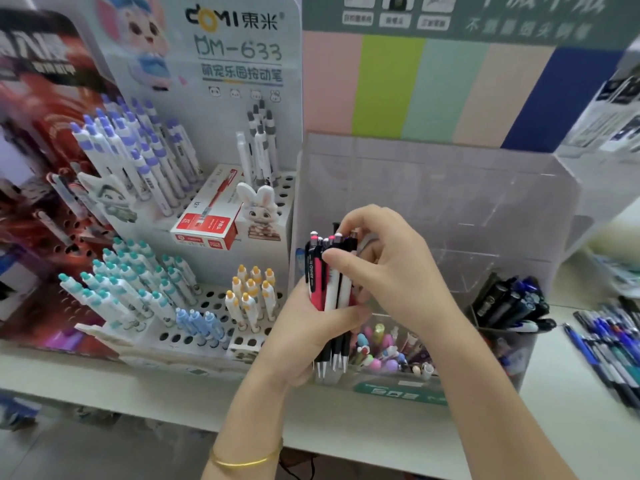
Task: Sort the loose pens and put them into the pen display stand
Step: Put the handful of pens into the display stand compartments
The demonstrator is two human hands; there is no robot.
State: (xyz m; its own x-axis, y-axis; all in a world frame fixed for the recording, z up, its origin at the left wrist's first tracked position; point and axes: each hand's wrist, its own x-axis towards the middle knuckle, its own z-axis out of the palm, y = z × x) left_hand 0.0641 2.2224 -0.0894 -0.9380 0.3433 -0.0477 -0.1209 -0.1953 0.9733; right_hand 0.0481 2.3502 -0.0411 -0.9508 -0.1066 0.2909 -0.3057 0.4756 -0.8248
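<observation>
My left hand (304, 330) grips an upright bundle of pens (329, 282), red, white and black, tips pointing down. My right hand (388, 268) pinches the tops of those pens from the right. Both hands hover in front of a clear acrylic display stand (450, 202), whose upper tiers hold nothing. Its front compartment holds several pastel novelty pens (384, 348). A dark cup of black and blue pens (509, 303) stands to the right. Loose blue and black pens (609, 348) lie on the white shelf at the far right.
A white perforated pen display stand (221, 299) at left holds purple, teal, yellow, blue and grey pens. A red pen box (207, 216) rests on it. A dark red display (41, 168) stands at the far left. The shelf edge (173, 403) runs below.
</observation>
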